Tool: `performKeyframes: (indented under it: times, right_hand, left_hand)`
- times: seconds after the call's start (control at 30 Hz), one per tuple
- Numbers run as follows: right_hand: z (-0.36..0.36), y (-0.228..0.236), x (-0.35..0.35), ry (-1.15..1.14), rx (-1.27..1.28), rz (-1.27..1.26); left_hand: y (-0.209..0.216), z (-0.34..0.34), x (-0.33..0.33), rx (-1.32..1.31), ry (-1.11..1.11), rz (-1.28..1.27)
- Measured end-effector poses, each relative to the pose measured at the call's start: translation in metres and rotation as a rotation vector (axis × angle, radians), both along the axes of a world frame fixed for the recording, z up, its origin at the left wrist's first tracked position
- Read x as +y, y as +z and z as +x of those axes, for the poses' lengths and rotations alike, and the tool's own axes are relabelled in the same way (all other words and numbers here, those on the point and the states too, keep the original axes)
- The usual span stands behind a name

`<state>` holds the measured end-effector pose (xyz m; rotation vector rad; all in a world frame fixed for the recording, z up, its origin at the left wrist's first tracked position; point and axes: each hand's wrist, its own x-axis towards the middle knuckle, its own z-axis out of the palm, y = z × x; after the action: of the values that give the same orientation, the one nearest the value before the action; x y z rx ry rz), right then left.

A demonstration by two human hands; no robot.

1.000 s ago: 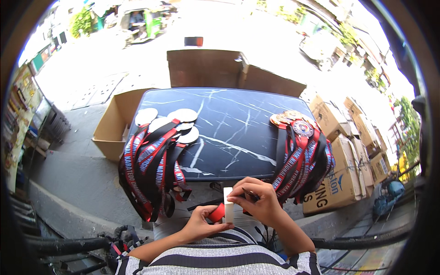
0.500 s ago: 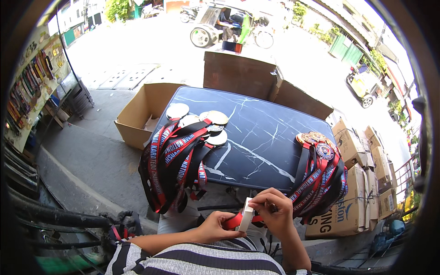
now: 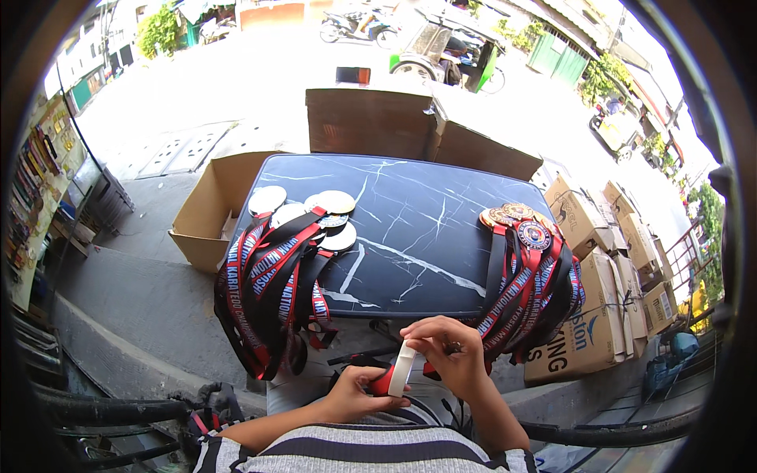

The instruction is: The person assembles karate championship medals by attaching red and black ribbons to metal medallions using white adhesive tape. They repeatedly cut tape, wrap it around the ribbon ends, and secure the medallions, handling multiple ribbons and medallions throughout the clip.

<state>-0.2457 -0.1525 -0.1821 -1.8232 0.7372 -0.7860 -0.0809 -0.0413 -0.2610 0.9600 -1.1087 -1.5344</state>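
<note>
A white roll of tape [image 3: 401,368] with a red piece behind it sits below the near edge of the dark marble table [image 3: 410,229]. The left hand [image 3: 359,392] grips it underneath; the right hand [image 3: 449,356] pinches its top. Medals with ribbons [image 3: 272,272] drape over the table edge, partly hiding what lies beneath.

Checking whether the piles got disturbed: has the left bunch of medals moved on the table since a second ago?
No. The left bunch of medals lies on the same corner of the black marble table, ribbons hanging over the near edge.
</note>
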Motion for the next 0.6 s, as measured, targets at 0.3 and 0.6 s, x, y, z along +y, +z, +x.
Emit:
performKeyframes:
  times: [0.3, 0.6]
  right_hand:
    - [0.006, -0.016, -0.029, -0.103, -0.224, -0.030]
    - [0.016, -0.011, -0.083, -0.170, -0.120, -0.174]
  left_hand:
    - [-0.016, -0.001, 0.006, -0.028, 0.014, 0.105]
    - [-0.022, -0.006, 0.027, -0.013, -0.007, 0.147]
